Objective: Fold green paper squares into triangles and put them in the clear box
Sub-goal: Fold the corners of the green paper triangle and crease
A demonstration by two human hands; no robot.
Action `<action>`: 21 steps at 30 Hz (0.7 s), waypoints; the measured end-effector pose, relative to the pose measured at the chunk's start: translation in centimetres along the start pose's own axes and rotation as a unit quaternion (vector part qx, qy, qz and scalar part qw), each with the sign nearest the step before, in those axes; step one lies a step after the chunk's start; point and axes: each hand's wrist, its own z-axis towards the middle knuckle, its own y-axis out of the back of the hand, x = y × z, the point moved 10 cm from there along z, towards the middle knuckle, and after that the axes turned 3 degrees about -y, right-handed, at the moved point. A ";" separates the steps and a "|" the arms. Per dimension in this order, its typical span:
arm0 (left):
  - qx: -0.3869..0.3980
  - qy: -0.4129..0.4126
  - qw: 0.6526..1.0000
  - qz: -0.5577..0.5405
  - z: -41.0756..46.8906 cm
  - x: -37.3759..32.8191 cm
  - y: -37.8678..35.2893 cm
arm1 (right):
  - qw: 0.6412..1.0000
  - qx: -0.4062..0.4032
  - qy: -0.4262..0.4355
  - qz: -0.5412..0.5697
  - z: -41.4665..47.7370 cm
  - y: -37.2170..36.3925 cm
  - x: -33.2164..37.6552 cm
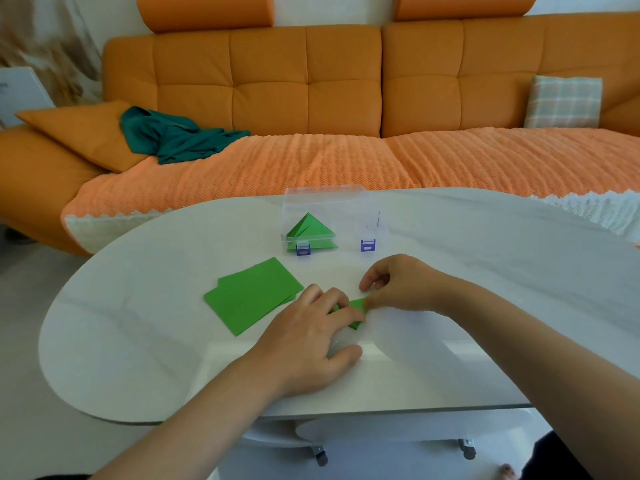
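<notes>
**A fold in progress**

A stack of squares (252,294) lies left of centre on the table (138,323). Toward the far edge stands the box (346,202), with triangles (310,228) in its left end. In the middle, the left hand (311,337) presses flat fingers on the paper (356,311), covering most of it. The right hand (398,284), fingers curled, pinches the paper's right tip.

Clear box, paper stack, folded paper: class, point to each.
clear box (349,220), head view, bare front wall
paper stack (252,294), head view, top sheet's middle
folded paper (356,303), head view, uncovered green part
</notes>
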 end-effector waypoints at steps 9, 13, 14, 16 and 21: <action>-0.001 0.003 0.998 -0.056 -0.3 0.2 0.2 | 0.999 0.008 0.000 -0.036 -0.2 -0.1 0.4; -0.001 -0.013 0.996 -0.084 -1.1 0.3 0.3 | 0.999 0.003 -0.001 -0.042 0.0 0.0 0.4; -0.001 -0.017 0.996 -0.086 -1.3 0.3 0.4 | 0.999 0.002 0.000 -0.043 0.0 0.0 0.4; -0.005 -0.020 0.996 -0.087 -1.5 0.4 0.4 | 0.999 0.002 0.000 -0.044 0.0 0.0 0.5; 0.008 -0.002 0.999 -0.054 -0.9 0.2 -0.1 | 0.999 0.007 -0.006 -0.042 0.0 0.0 0.6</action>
